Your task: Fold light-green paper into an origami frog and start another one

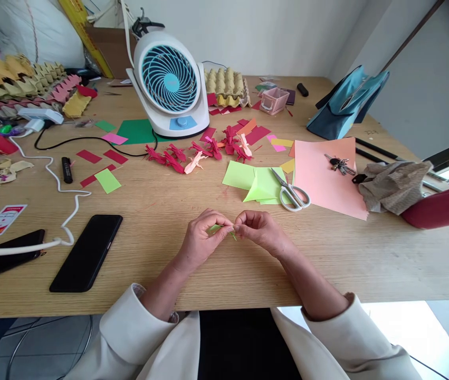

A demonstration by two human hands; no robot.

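Note:
Above the wooden table, near its front edge, my left hand (204, 236) and my right hand (259, 230) meet at the fingertips. Both are closed in a pinch on a small piece of light green paper (215, 228), mostly hidden by the fingers. Light green sheets (240, 175) lie beyond my hands, with white-handled scissors (292, 193) resting over their right side. Farther back are several folded red paper figures (174, 158) and a pale pink one (194, 162).
A white fan (170, 79) stands at the back. Keys (341, 165) lie on a salmon sheet (324, 182) at right, near a red bottle (441, 207). A black phone (86, 253) and a white cable (74, 211) are at left.

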